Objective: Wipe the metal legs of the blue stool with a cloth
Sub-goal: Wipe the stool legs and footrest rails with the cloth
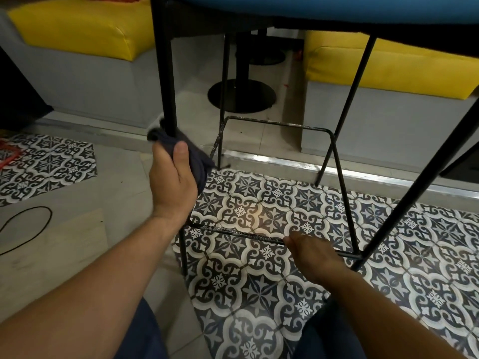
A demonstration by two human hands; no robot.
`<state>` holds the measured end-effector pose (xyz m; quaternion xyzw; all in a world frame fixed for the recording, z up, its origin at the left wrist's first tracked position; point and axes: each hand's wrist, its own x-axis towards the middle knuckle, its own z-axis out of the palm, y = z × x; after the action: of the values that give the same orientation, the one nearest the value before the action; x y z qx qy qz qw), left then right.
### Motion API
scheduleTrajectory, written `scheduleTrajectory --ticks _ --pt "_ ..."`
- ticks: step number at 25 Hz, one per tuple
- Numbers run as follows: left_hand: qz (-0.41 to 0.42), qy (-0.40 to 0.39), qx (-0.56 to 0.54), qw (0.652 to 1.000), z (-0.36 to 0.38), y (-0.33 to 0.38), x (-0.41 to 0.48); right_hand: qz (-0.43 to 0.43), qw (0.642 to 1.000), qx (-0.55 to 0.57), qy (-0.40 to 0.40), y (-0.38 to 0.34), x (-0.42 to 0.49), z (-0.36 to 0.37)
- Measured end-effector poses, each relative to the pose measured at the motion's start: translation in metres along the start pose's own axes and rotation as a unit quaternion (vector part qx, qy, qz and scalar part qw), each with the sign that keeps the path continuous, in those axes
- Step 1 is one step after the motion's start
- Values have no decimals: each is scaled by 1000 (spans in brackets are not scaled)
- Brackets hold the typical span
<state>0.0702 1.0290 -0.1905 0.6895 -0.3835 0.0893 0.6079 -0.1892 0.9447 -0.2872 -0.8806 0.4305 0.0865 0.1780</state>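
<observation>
The blue stool's seat (311, 6) fills the top edge, with thin black metal legs running down to the tiled floor. My left hand (173, 182) is shut on a dark blue cloth (194, 156) wrapped around the near left leg (166, 73), about halfway down. My right hand (313, 257) rests on the near footrest bar (233, 233), fingers curled over it. The near right leg (420, 182) and the far right leg (344, 104) stand untouched. The footrest frame shows worn, scratched paint.
Grey benches with yellow cushions (85, 29) stand behind the stool on a raised step with a metal edge (285, 161). A black table pedestal base (241, 97) sits between them. A black cable (28, 224) loops on the floor at left.
</observation>
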Motion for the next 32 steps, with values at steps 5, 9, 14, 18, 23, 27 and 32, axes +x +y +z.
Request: scheduleTrajectory --ticks 5,9,14,18,23,27,32 --pt "-63 -95 44 993 -12 -30 -23 -1 1000 3 -3 2 2 0" --pt "-22 -49 12 998 -8 6 4 5 1000 10 -19 2 4 0" --pt "31 12 -34 999 -2 31 30 1 1000 9 -6 4 4 5" --pt "-20 -69 8 997 -10 -11 -4 2 1000 2 -2 5 6 5" --pt "-37 -89 28 995 -14 -8 -2 12 1000 -3 1 4 5 6" --pt "10 24 -27 999 -2 18 32 2 1000 -22 14 5 5 7" --pt "46 24 14 999 4 -6 12 -6 999 -28 16 3 4 6"
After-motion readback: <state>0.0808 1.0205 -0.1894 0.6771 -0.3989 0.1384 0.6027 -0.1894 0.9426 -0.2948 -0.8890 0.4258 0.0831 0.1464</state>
